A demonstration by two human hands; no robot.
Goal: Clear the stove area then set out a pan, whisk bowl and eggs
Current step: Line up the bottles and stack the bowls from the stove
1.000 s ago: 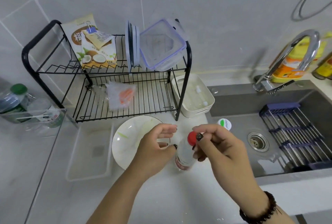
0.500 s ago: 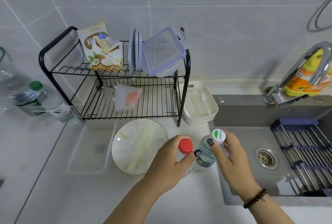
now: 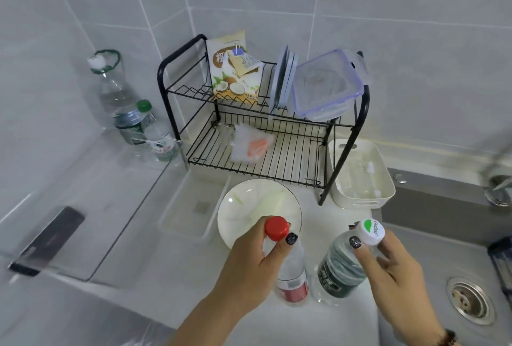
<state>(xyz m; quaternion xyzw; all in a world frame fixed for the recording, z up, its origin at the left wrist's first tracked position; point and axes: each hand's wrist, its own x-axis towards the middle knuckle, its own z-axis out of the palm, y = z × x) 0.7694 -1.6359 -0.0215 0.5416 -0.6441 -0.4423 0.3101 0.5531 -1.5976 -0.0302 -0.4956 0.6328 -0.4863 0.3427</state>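
Plastic bottles, two held: left hand (image 3: 250,261) pinches red-capped bottle (image 3: 291,271), right hand (image 3: 393,271) white-capped bottle (image 3: 342,268).

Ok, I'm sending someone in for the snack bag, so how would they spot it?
Find the black wire rack against the tiled wall, left of the sink. On its top shelf, at the left end, stands the bag. It is the only printed packet there, showing halved coconuts and clipped shut at the top, unlike the plain plates beside it.
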